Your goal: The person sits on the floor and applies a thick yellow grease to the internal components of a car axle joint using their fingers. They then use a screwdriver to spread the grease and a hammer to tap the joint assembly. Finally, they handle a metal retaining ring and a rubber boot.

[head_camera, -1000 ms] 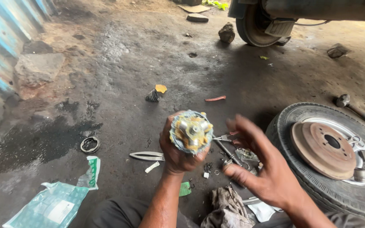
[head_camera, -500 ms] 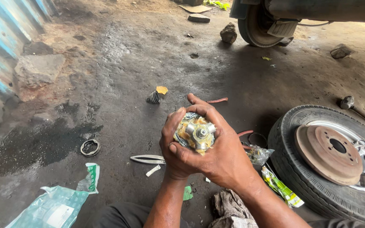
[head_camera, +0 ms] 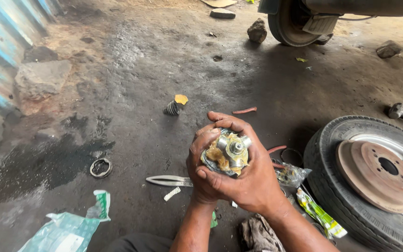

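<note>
Between both hands (head_camera: 239,172), greasy joint (head_camera: 229,153); stub end toward camera.

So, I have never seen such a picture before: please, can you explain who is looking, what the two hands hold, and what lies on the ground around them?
The picture comes from a camera worn on a person's head, looking down at their own two bare hands. The left hand and the right hand together cup a round metal joint part smeared with yellowish grease. The ground is dirty, oil-stained concrete. On it lie a wheel on its side with a rusty brake disc on top, pliers, a small metal ring, a rag, torn green and white packaging and a small black ribbed rubber piece. Far behind stands a vehicle's wheel, with stones near it.
</note>
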